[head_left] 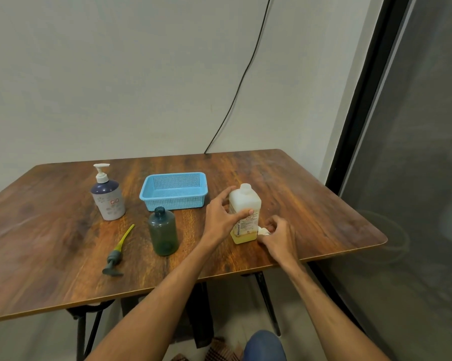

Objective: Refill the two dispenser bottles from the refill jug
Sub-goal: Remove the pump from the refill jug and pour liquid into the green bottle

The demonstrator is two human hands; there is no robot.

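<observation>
The wooden bench [53,230] carries everything, and the blue basket [178,200] sits beyond and to the left of the left hand [221,217]. That hand wraps the refill jug [247,204], thumb across the label and fingers round the far side, holding it upright on the bench; the neck is open and only a shallow yellow layer shows at the bottom. Far to that hand's left stands the purple dispenser bottle [107,201] with its pump on. Nearer, just left of the wrist, is the green dispenser bottle [163,235], open-mouthed and seemingly empty, its pump [115,254] lying further left. The right hand [279,235], at the jug's base, pinches a small white cap [262,231] in curled fingers, low against the bench. The jug looks freshly uncapped, so pouring comes next: let go of the cap, carry the jug to the green bottle's narrow mouth, tip slowly, steadying the bottle with the freed hand
</observation>
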